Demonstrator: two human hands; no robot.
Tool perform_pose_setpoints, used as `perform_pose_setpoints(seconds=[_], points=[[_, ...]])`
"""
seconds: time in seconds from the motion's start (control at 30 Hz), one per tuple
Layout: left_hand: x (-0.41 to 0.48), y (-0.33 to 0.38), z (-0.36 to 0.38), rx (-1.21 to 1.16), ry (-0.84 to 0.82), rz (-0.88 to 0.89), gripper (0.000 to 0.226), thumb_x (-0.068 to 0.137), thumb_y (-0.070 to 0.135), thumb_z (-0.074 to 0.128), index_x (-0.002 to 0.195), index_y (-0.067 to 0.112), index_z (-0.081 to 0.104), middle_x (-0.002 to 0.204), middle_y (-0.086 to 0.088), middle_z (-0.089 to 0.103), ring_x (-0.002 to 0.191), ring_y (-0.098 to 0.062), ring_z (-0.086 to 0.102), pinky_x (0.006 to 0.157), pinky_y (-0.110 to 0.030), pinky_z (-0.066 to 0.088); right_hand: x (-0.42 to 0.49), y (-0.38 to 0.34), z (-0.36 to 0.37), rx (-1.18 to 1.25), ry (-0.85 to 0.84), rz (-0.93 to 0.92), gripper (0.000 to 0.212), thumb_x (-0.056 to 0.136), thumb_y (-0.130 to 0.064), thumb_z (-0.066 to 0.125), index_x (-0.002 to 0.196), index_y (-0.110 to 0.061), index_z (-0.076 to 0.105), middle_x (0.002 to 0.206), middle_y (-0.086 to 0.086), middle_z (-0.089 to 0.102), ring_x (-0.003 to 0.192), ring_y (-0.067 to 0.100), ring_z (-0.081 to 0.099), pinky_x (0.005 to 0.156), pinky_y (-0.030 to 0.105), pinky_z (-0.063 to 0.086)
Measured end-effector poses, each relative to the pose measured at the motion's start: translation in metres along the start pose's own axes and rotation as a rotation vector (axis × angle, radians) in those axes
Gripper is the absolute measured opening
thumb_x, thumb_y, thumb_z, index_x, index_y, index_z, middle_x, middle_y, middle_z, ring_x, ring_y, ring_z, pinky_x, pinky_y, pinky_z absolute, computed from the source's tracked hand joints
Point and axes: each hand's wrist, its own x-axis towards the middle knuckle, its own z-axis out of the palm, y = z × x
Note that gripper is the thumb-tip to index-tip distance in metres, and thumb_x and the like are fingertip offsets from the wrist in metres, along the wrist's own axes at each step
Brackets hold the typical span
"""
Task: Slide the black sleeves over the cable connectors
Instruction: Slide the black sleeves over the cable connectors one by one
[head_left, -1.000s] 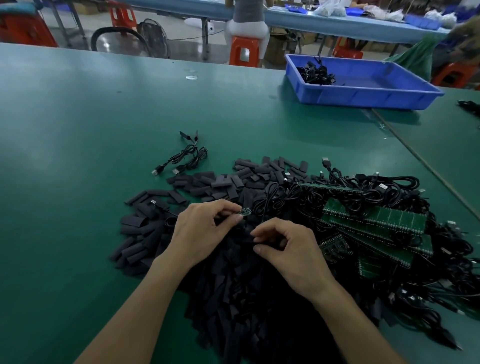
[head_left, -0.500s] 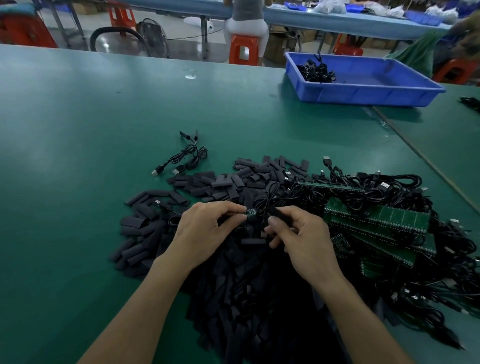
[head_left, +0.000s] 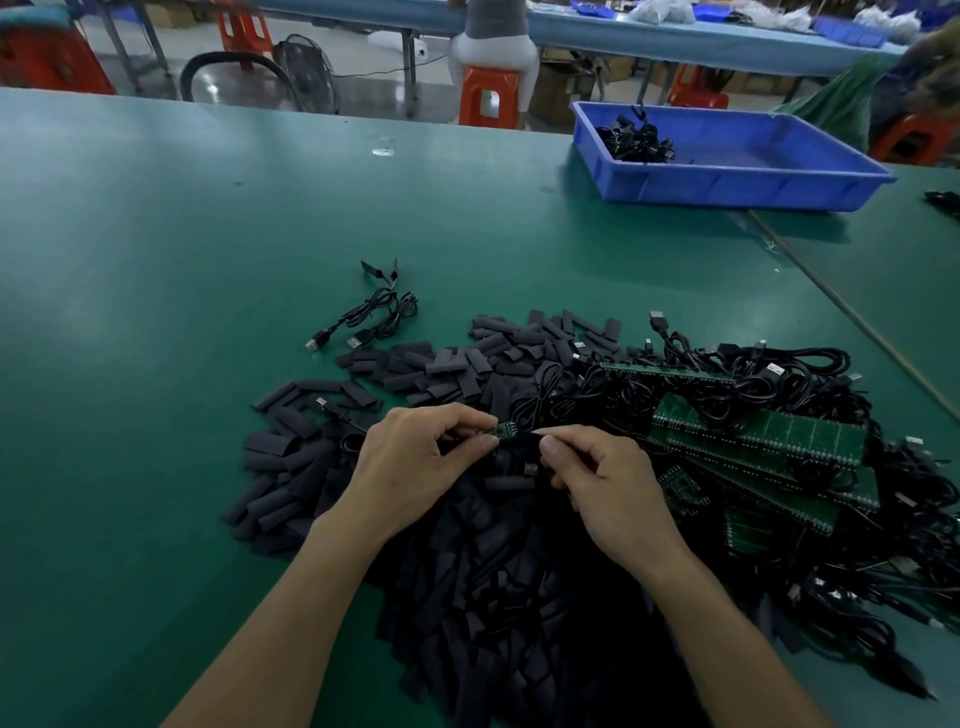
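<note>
Two bare forearms are extended from the bottom edge over a green table (head_left: 156, 312), and the hands are brought close together at the centre. The left hand (head_left: 415, 460) is turned palm down with its fingers curled, and a small green connector board (head_left: 505, 429) is pinched between its thumb and forefinger. The right hand (head_left: 610, 486) is angled in from the right with curled fingers, and the end of a black sleeve (head_left: 522, 440) is pinched between its thumb and forefinger, just beside the board. Whether the sleeve is already over the board's end cannot be told. Both are held just above a large pile of black sleeves (head_left: 483, 597), which is spread under the wrists and out to the left. A tangle of black cables (head_left: 727, 371) and strips of green circuit boards (head_left: 769, 436) are laid to the right. Two coiled cables (head_left: 382, 314) are set apart beyond the pile. A blue tray (head_left: 727, 189) holding a few cables is placed at the far right. Print on the boards is too small to be read.
</note>
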Motion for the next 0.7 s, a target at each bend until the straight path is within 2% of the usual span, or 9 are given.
perform_pose_setpoints(seconds=[0.13, 0.27, 0.37, 0.47, 0.57, 0.7], points=[[0.000, 0.000, 0.000, -0.016, -0.002, -0.008, 0.021, 0.084, 0.037, 0.078, 0.105, 0.040, 0.074, 0.087, 0.028, 0.072, 0.085, 0.006, 0.068, 0.079, -0.039, 0.060, 0.002, 0.006, 0.002, 0.006, 0.068, 0.030, 0.027, 0.097, -0.021, 0.064, 0.114, -0.042, 0.068, 0.079, -0.011, 0.068, 0.068, 0.002, 0.067, 0.061, 0.013, 0.047], [0.000, 0.001, -0.001, -0.011, -0.010, -0.011, 0.021, 0.084, 0.039, 0.077, 0.105, 0.041, 0.073, 0.086, 0.030, 0.071, 0.084, 0.007, 0.068, 0.080, -0.038, 0.059, 0.001, 0.009, 0.003, 0.024, 0.095, 0.027, 0.023, 0.096, -0.019, 0.066, 0.109, -0.037, 0.070, 0.078, -0.013, 0.070, 0.065, 0.003, 0.066, 0.058, 0.015, 0.049], [0.000, 0.003, -0.001, 0.008, -0.019, -0.010, 0.026, 0.085, 0.039, 0.078, 0.109, 0.045, 0.069, 0.084, 0.032, 0.070, 0.085, 0.008, 0.067, 0.080, -0.037, 0.059, 0.002, 0.010, 0.004, 0.037, 0.113, 0.039, 0.026, 0.094, -0.017, 0.070, 0.116, -0.031, 0.070, 0.074, -0.009, 0.070, 0.066, 0.002, 0.066, 0.057, 0.015, 0.050], [0.000, 0.002, -0.001, 0.025, -0.029, -0.015, 0.019, 0.085, 0.039, 0.078, 0.103, 0.042, 0.074, 0.083, 0.032, 0.069, 0.085, 0.008, 0.067, 0.081, -0.036, 0.059, 0.002, 0.010, 0.005, 0.018, 0.099, 0.021, 0.031, 0.097, -0.014, 0.064, 0.116, -0.038, 0.069, 0.081, -0.014, 0.069, 0.068, 0.000, 0.066, 0.058, 0.012, 0.048], [0.000, 0.003, -0.001, 0.032, -0.031, -0.018, 0.018, 0.085, 0.039, 0.077, 0.103, 0.040, 0.076, 0.086, 0.028, 0.072, 0.085, 0.008, 0.067, 0.081, -0.036, 0.058, 0.001, 0.012, 0.005, 0.020, 0.097, 0.030, 0.029, 0.097, -0.013, 0.064, 0.111, -0.038, 0.070, 0.073, -0.021, 0.067, 0.064, -0.002, 0.065, 0.057, 0.010, 0.046], [0.000, 0.003, -0.001, 0.055, -0.038, -0.015, 0.018, 0.085, 0.039, 0.078, 0.103, 0.040, 0.076, 0.085, 0.030, 0.070, 0.088, 0.008, 0.066, 0.082, -0.031, 0.057, 0.002, 0.013, 0.004, 0.034, 0.118, 0.040, 0.024, 0.096, -0.014, 0.065, 0.108, -0.033, 0.070, 0.072, -0.014, 0.070, 0.057, 0.001, 0.063, 0.053, 0.015, 0.048]])
